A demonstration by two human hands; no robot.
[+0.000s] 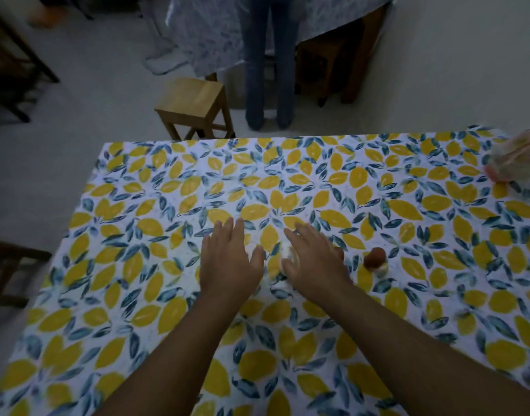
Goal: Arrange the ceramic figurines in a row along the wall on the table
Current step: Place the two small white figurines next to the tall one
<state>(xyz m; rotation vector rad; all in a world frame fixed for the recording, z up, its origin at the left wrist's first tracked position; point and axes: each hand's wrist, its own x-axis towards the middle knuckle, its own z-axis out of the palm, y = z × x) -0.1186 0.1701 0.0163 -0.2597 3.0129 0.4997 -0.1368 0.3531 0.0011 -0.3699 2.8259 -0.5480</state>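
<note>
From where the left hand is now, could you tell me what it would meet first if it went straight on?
Nothing, apparently: beyond the left hand lies only bare lemon-print tablecloth up to the table's far edge.

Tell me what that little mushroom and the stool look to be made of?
The mushroom looks like glazed ceramic: a smooth red-brown cap on a pale stem, though blur hides any shine. The stool looks like light, plain-finished wood, with a flat seat, square legs and crossbars.

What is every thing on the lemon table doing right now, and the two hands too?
left hand: open, flat, holding nothing
right hand: open, spread over a white figurine
white figurine: mostly hidden, blurry
mushroom figurine: upright, untouched
plastic bag: crumpled at the far right edge
</note>
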